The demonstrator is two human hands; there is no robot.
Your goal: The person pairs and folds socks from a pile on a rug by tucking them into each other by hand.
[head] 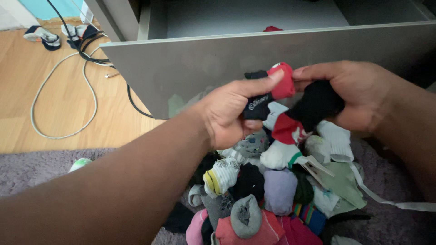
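Observation:
My left hand [229, 113] and my right hand [352, 93] both grip a black and red sock pair [284, 97], held up in front of the grey drawer front [190, 63]. The left thumb presses the red toe end; the right hand closes on the black part. Just below lies a pile of rolled socks [268, 190] in white, grey, lilac, black, pink and red on a grey-purple rug [36, 168]. Parts of the held socks are hidden by my fingers.
The drawer stands pulled open, with a red item [272, 28] peeking over its edge. White and black cables [86, 59] trail on the wooden floor at left, near small shoes [43, 36]. A lone green-white sock [81, 163] sits on the rug.

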